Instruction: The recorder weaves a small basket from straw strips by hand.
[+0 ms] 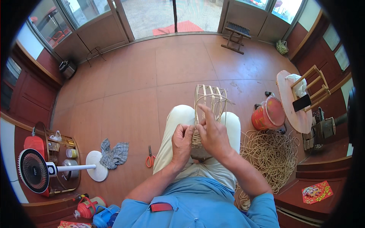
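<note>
A basket frame [220, 91] rests between my thighs. Bare upright strands show at its far end, and tan cord weaving [196, 141] shows nearer me. My left hand [181, 143] is closed at the left edge of the weaving, thumb and forefinger pinched together on the basket. Over its top, my right hand [216, 136] points its forefinger forward along the strands. Its thumb is bent in beside the left fingertips, pressed at a cord there. The other right fingers curl down, and what lies beneath them is hidden.
A heap of loose cord [272, 157] lies on the floor at my right, beside a red bucket [268, 113]. Orange-handled scissors [150, 157] are left of my leg. A white fan [53, 168], a checked cloth [114, 152] and a round table [286, 102] stand or lie farther out.
</note>
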A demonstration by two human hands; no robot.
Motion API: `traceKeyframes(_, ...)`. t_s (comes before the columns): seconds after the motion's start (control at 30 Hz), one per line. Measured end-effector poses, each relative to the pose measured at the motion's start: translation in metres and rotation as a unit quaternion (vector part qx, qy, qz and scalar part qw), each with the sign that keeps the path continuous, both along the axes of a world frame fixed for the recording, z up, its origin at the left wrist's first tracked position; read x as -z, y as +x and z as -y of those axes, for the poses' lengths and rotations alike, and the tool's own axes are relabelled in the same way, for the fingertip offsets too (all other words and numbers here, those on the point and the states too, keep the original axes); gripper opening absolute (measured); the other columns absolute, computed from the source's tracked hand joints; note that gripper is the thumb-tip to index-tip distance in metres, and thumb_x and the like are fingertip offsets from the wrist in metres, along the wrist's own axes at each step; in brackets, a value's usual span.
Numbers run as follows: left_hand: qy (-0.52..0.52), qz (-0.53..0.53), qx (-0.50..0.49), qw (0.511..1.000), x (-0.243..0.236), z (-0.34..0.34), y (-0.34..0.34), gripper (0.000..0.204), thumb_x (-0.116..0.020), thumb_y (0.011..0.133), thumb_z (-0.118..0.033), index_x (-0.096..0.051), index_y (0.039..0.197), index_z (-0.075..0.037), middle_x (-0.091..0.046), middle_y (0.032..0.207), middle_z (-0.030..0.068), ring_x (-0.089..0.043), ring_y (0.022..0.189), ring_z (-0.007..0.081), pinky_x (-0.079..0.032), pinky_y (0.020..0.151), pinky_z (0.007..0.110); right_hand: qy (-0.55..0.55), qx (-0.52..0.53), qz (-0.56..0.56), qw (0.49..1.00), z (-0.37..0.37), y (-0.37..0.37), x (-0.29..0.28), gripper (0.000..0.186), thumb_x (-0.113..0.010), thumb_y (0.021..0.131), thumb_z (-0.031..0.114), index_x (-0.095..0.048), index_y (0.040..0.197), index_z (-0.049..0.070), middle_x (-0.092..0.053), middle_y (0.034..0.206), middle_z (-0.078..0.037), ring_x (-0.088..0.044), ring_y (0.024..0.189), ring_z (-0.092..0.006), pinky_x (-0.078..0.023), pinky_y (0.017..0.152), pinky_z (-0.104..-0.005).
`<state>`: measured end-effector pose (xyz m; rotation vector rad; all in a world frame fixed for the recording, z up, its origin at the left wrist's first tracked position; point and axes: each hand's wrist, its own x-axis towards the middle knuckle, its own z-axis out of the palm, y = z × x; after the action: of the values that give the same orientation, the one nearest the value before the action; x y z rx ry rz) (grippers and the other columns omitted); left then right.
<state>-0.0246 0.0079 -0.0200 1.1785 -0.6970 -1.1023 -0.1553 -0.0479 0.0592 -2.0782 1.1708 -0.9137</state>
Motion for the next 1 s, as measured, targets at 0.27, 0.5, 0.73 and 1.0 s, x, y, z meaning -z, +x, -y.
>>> traceKeyframes(0.27, -0.005, 0.225, -0.020, 0.974, -0.015, 0.007, 0.007, 0.027, -0.068, 0.114, -0.022, -0.060, 0.099, -0.002, -0.059, 0.084, 0.0063, -0.054, 0.081, 0.0140, -0.051, 0.075, 0.036, 0.386, -0.001, 0.325, 0.863, -0.008, -0.033, 0.006, 0.027, -0.065, 0.109, 0.013, -0.052, 0.132, 0.008, -0.068, 0.093, -0.001, -0.053, 0.062, -0.0041, -0.043, 0.052, -0.0189)
traceKeyframes(0.5, -0.196, 0.512, 0.012, 0.836, -0.046, 0.025, 0.042, 0.014, -0.078, 0.100, -0.011, -0.072, 0.110, -0.005, -0.069, 0.108, 0.0119, -0.067, 0.101, 0.0324, -0.056, 0.091, 0.046, 0.386, -0.003, 0.248, 0.888, 0.007, -0.084, -0.006, 0.023, -0.062, 0.112, 0.015, -0.052, 0.131, 0.007, -0.069, 0.090, 0.000, -0.050, 0.064, -0.0034, -0.040, 0.055, -0.0202)
traceKeyframes(0.73, -0.245, 0.583, 0.165, 0.757, -0.057, 0.033, 0.045, 0.012, -0.078, 0.097, -0.008, -0.073, 0.108, -0.007, -0.070, 0.104, 0.0103, -0.067, 0.103, 0.0326, -0.056, 0.093, 0.046, 0.376, 0.014, 0.184, 0.908, 0.033, -0.130, -0.015, 0.022, -0.062, 0.111, 0.015, -0.054, 0.129, 0.007, -0.070, 0.089, 0.000, -0.051, 0.068, -0.0037, -0.040, 0.058, -0.0207)
traceKeyframes(1.0, -0.155, 0.555, 0.131, 0.807, -0.064, 0.045, 0.018, 0.011, -0.080, 0.096, -0.012, -0.070, 0.095, -0.007, -0.069, 0.090, 0.0099, -0.064, 0.090, 0.0332, -0.054, 0.083, 0.046, 0.201, 0.043, 0.239, 0.949, 0.057, -0.090, -0.035, 0.031, -0.076, 0.105, 0.009, -0.056, 0.129, 0.003, -0.075, 0.104, -0.006, -0.073, 0.096, -0.0110, -0.059, 0.084, -0.0262)
